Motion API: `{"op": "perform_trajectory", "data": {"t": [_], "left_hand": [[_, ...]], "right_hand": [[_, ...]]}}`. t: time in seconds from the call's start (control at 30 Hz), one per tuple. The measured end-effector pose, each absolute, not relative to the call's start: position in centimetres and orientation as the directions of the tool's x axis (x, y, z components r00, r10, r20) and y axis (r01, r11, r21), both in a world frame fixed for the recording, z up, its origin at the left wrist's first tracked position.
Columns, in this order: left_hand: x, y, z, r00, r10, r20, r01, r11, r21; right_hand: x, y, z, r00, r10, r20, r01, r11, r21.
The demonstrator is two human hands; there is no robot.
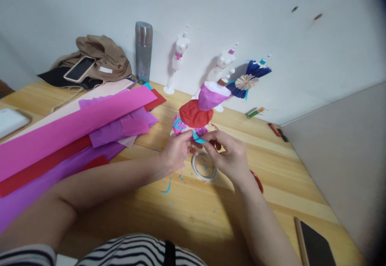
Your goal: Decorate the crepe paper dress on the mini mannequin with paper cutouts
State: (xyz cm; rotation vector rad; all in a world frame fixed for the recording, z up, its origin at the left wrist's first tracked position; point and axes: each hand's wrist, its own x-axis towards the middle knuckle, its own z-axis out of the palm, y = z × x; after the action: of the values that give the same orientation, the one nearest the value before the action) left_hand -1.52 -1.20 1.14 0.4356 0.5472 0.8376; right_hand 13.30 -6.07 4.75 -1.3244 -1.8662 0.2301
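Observation:
Both my hands meet at the middle of the wooden table (193, 213). My left hand (176, 150) and my right hand (229, 156) are closed in a pinch on the lower edge of a paper dress, a small turquoise strip (198, 138) between the fingertips. The dress sits on a white mannequin figure (221, 67) leaning toward me, with a purple layer (211, 97) over a red layer (195, 114). A roll of tape (204, 167) lies flat just under my hands. Turquoise paper scraps (167, 187) lie near my left wrist.
Long sheets of pink, red and purple crepe paper (75, 127) cover the left side. At the wall stand a metal flask (143, 52), another white mannequin (178, 58) and a blue paper fan (249, 80). A phone (80, 69) rests on a tan bag; a dark phone (316, 244) lies bottom right.

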Motion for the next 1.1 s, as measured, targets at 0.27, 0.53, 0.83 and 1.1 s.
{"op": "perform_trajectory", "data": {"t": [0.27,0.53,0.83,1.1], "left_hand": [[-1.5,-0.9,0.1,0.582,0.778,-0.235,-0.566,0.596,0.57],[-1.5,-1.0,0.0,0.582,0.783,-0.221,-0.552,0.58,0.599],[-1.6,-1.1,-0.1,0.598,0.774,-0.206,-0.545,0.582,0.604],[-1.6,-1.2,-0.1,0.57,0.8,-0.188,-0.537,0.536,0.651]], "right_hand": [[12.9,-6.0,4.5,0.034,0.911,0.412,0.682,0.28,-0.675],[12.7,-6.1,4.5,0.076,0.9,0.429,0.737,0.239,-0.633],[12.6,-6.1,4.3,0.124,0.901,0.415,0.729,0.201,-0.654],[12.5,-6.0,4.1,0.176,0.913,0.369,0.671,0.163,-0.723]]}}
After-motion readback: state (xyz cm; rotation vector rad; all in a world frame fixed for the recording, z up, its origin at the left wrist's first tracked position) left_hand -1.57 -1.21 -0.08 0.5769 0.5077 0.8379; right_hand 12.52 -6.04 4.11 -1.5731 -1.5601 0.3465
